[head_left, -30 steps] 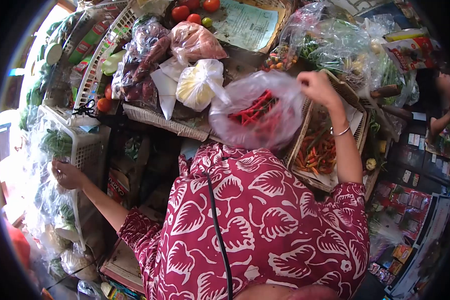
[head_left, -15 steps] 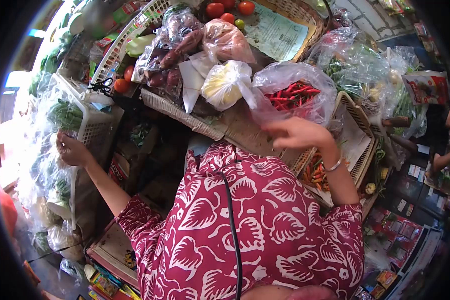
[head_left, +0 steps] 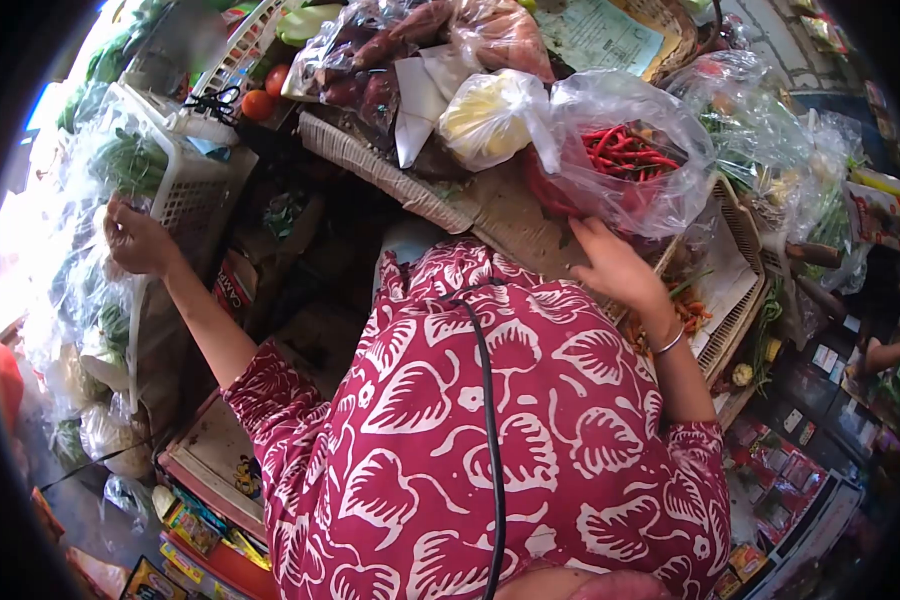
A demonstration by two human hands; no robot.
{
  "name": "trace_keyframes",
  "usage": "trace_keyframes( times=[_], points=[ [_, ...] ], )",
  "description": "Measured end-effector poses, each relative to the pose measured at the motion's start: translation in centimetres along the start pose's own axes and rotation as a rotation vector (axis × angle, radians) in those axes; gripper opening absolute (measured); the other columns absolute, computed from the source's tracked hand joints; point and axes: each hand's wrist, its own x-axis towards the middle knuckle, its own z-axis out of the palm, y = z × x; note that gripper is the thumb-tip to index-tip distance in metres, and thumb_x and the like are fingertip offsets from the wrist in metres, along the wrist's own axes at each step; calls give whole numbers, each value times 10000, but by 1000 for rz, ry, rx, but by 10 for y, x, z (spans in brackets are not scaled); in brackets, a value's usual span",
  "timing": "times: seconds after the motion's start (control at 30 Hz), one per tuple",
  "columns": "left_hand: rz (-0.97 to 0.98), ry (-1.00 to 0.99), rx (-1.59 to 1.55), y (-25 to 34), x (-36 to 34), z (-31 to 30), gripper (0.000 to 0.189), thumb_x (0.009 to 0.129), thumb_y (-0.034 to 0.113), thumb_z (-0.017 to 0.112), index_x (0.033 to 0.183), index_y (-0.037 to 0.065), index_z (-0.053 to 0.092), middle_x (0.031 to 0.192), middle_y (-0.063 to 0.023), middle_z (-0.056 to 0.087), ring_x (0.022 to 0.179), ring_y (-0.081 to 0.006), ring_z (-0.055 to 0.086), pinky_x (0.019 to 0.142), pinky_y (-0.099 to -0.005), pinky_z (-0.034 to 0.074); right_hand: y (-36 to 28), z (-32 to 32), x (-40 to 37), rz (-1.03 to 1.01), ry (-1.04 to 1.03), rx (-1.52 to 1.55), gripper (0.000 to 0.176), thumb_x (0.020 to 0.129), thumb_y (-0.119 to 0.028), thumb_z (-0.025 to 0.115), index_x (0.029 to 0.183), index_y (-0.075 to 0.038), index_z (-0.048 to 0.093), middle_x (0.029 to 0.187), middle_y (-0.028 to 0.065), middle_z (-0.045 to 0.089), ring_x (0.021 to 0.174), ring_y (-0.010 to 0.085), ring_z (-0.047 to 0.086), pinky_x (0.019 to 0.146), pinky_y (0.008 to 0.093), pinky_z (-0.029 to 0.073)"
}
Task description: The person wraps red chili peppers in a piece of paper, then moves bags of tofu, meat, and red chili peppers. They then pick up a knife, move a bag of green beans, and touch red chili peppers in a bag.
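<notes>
My right hand (head_left: 618, 268) has its fingers apart at the lower edge of a clear plastic bag (head_left: 692, 110) of red chilies (head_left: 630, 152). That bag sits open on a worn cardboard ledge (head_left: 515, 215). Out to the left, my left hand (head_left: 138, 238) is closed, fingertips pinched together against clear plastic around leafy greens (head_left: 130, 162); I cannot tell what is between them. The greens lie by a white plastic basket (head_left: 185, 165). Left of the chilies stands a tied bag with yellow contents (head_left: 485, 118).
Bagged purple-red roots (head_left: 400, 40) and tomatoes (head_left: 258, 104) lie at the back. To the right, a rectangular woven basket (head_left: 735, 300) holds paper and orange chilies (head_left: 690, 312). Bagged vegetables (head_left: 760, 120) are piled behind it. Packets (head_left: 195, 525) line the lower left. Another person's arm (head_left: 885, 355) shows far right.
My right hand has moved down and right, from the front of the chili bag to its lower edge, fingers now spread. The view has shifted; my left hand stays at the plastic.
</notes>
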Motion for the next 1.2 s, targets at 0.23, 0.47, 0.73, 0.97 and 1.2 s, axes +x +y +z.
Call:
trace_keyframes(
  times=[0.23, 0.47, 0.73, 0.97, 1.2],
  points=[
    [-61, -19, -58, 7, -2, -3, 266, 808, 228, 460, 881, 115, 689, 758, -49, 668, 700, -167, 628, 644, -288, 468, -21, 46, 47, -484, 141, 201, 404, 714, 11, 490, 1118, 12, 503, 1156, 186, 451, 1061, 351, 444, 924, 392, 359],
    [-99, -30, -106, 9, 0, -7, 282, 854, 297, 474, 885, 115, 687, 733, -40, 667, 645, -142, 622, 599, -274, 463, -73, 45, 96, -549, 193, -136, 583, 695, 6, 434, 1273, -66, 392, 1272, 98, 403, 1113, 352, 385, 935, 399, 347],
    [-93, -52, -140, 4, -1, -5, 293, 852, 322, 484, 881, 110, 684, 707, -24, 663, 593, -120, 607, 563, -259, 454, -27, 34, 92, -341, 334, 78, 496, 669, 66, 384, 1158, 18, 448, 1147, 221, 458, 1095, 417, 381, 935, 432, 338],
    [-91, -58, -168, 5, -1, -6, 278, 850, 315, 493, 890, 117, 684, 689, -22, 657, 625, -115, 607, 582, -262, 451, -44, 43, 69, -337, 420, 14, 488, 666, 75, 406, 1152, 49, 435, 1133, 256, 445, 1102, 414, 395, 957, 430, 318],
    [-95, -83, -156, 6, -1, -6, 277, 854, 310, 494, 902, 114, 684, 705, -26, 657, 625, -106, 600, 580, -248, 446, -40, 56, 57, -269, 383, 246, 425, 711, 54, 417, 1131, 14, 466, 1079, 206, 483, 1029, 360, 459, 885, 399, 375]
  ],
)
